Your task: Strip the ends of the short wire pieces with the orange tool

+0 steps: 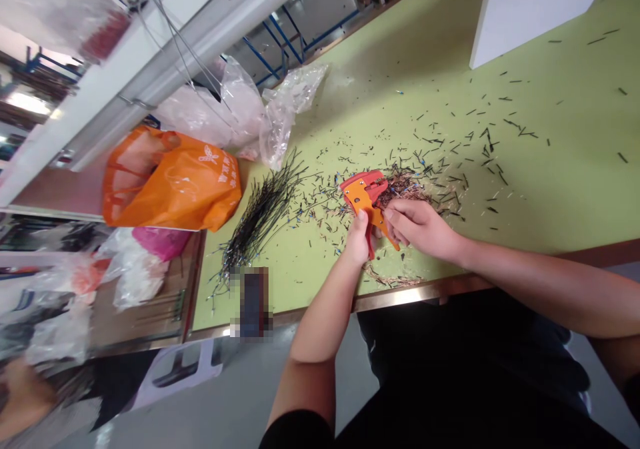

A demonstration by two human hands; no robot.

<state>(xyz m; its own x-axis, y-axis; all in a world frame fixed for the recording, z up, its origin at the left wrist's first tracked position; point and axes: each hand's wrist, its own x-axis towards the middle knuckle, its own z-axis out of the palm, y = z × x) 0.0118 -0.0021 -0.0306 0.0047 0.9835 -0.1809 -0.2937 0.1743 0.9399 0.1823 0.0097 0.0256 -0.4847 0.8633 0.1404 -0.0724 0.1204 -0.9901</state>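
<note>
An orange and red hand tool (361,192), like a wire stripper, is held over the green table (400,112). My left hand (359,237) is wrapped round its handles. Close to the tool's right side, my right hand (417,228) has its fingers pinched together; what is between them is too small to make out. Behind and beside the tool lies a pile of copper-coloured strands (407,187), with short black offcuts scattered about. A bundle of thin black wires (260,216) rests further left on the table.
An orange bag (200,182) and clear plastic bags (240,106) stand at the left. A blurred dark object (254,302) lies near the front edge. A white panel (530,12) rises at the back right. Another person's hand (25,396) shows at the lower left.
</note>
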